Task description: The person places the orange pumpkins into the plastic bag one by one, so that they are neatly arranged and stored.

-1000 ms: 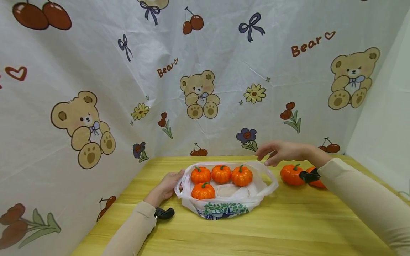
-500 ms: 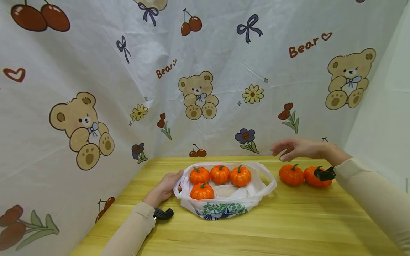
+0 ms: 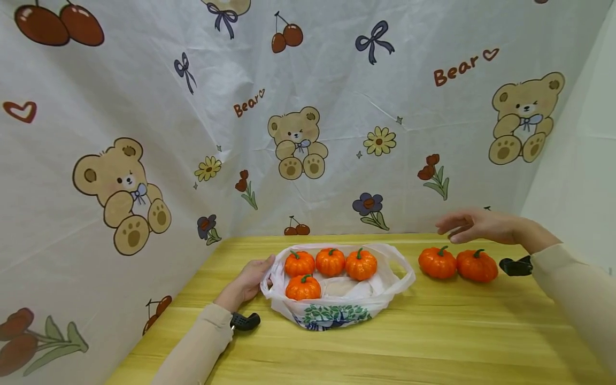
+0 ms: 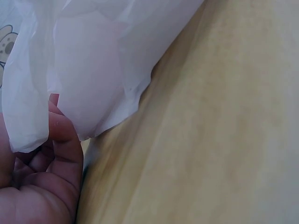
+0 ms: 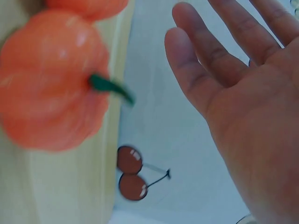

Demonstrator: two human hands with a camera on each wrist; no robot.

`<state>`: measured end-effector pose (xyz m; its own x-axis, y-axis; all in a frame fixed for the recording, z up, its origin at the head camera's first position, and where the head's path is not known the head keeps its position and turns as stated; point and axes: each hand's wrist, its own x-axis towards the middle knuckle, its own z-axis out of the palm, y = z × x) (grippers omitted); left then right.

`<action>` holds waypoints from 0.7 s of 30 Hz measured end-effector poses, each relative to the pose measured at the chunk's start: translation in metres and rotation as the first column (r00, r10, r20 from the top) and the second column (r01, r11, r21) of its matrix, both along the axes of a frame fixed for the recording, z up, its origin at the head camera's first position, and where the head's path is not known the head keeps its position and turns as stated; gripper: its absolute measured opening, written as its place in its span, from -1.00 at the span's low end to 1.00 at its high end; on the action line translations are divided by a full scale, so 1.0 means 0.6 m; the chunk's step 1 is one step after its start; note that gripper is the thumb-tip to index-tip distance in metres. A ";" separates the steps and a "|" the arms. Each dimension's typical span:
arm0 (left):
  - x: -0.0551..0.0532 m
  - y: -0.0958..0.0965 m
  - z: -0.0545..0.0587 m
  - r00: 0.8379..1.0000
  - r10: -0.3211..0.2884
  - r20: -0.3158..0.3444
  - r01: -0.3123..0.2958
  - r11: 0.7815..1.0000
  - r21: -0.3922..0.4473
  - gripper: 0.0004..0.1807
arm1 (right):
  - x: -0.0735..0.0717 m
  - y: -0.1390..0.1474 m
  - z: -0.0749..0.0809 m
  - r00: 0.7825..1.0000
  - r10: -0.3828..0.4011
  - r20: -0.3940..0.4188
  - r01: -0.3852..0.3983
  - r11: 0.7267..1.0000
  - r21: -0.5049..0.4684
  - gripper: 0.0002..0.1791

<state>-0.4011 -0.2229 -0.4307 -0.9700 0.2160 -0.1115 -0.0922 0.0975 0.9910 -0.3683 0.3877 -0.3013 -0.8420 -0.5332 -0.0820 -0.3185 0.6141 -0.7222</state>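
A white plastic bag (image 3: 337, 315) with a green tree print lies spread on the table, its mouth facing up. Several small orange pumpkins (image 3: 330, 262) with green stems sit inside it. My left hand (image 3: 251, 279) grips the bag's left handle (image 4: 28, 121), fingers curled round the plastic in the left wrist view. Over two more pumpkins right of the bag, a left one (image 3: 437, 263) and a right one (image 3: 476, 266), hovers my right hand (image 3: 481, 224). It holds nothing; its fingers (image 5: 224, 60) extend loosely, apart from the nearer pumpkin (image 5: 56, 84) in the right wrist view.
The wooden table (image 3: 366, 353) runs back to a white cloth (image 3: 337, 69) printed with bears and flowers. A pale wall (image 3: 572, 176) closes off the right side. The bag's right handle (image 3: 406, 272) lies close to the left loose pumpkin.
My right hand has moved rightward, from beside the bag's right handle to above the two loose pumpkins. The left hand and the bag look the same.
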 end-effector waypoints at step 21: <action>0.005 0.001 0.006 1.000 0.005 0.017 -0.004 1.000 -0.020 -0.49 | 0.013 0.099 -0.074 0.994 -0.109 0.021 0.109 0.994 -0.016 -0.35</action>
<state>-0.3982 -0.2223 -0.4270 -0.9689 0.2093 -0.1318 -0.1091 0.1166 0.9872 -0.3607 0.4472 -0.3459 -0.8935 -0.4398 -0.0911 -0.2359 0.6321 -0.7381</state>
